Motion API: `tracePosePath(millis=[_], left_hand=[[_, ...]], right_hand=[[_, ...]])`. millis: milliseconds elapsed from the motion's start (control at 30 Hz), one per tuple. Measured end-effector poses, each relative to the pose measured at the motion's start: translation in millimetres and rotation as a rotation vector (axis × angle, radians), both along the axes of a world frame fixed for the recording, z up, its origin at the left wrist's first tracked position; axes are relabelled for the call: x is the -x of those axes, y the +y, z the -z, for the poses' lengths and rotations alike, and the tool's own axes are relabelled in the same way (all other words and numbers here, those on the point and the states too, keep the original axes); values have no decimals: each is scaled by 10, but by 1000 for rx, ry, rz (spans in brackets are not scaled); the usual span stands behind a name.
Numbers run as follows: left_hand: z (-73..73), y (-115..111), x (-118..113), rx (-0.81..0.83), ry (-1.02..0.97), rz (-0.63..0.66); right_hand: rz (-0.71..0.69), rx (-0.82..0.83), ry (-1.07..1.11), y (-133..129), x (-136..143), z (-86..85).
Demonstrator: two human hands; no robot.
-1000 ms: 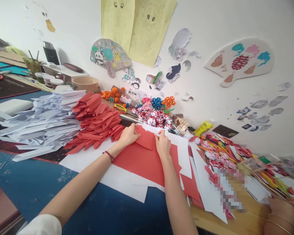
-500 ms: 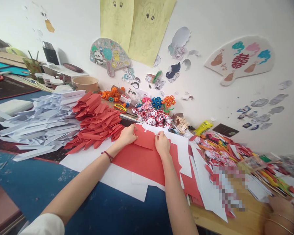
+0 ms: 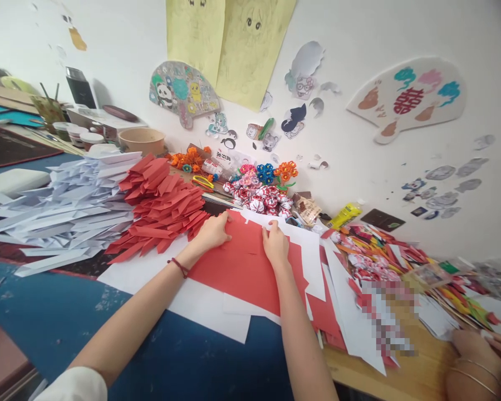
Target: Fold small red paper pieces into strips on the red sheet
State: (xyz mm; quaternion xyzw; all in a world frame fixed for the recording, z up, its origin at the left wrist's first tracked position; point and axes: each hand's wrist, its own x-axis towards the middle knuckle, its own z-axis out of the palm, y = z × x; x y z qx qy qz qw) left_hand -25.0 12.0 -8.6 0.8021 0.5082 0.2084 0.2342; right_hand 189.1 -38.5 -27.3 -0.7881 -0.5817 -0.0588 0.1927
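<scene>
A small red paper piece (image 3: 246, 235) lies nearly flat on top of a larger red paper sheet (image 3: 237, 278). My left hand (image 3: 212, 231) grips its left edge, fingers bent over the top and thumb toward the middle. At the opposite edge, my right hand (image 3: 275, 244) pinches the piece between thumb and fingers. Beneath the red sheet are white sheets (image 3: 209, 312), partly covered. Left of my left hand is a heap of folded red paper strips (image 3: 162, 206).
Folded white paper strips (image 3: 67, 211) are piled at the left. Red-and-white paper balls (image 3: 261, 199) and paper flowers (image 3: 265, 174) stand along the wall. A yellow bottle (image 3: 345, 216) lies behind, right. Another person's hand (image 3: 470, 351) is at the lower right.
The small red piece has come down flatter onto the larger sheet, its lower edge less raised. Both hands keep their hold. The view has shifted slightly.
</scene>
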Motion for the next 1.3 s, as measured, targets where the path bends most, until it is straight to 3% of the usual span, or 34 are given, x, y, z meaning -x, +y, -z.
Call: tracePosePath(millis=[200,367,467,533,700,933,1300], left_hand=[[-61,-43,-35,-152,3,44],[-149,-77,-105,-262,-164,146],[-170,-74,-103,-288,-211,109],[-169,-78,-103,-314,-217,70],[-149,-118,-127,-362,-197,11],[-152,-175,-133,-556,-115,-29],[-147,-249,-226,-648,-109,245]], right_hand=[[-27,-129,163,7,-41,-9],[-194,-298,651,51,-54,-66],[-321,-315,950,59,-18,-83],[-382,-321,1031,52,2,-82],[-393,-316,1026,26,9,-78],[-369,-328,944,4,56,-96],[-464,-321,1063,-19,100,-108]])
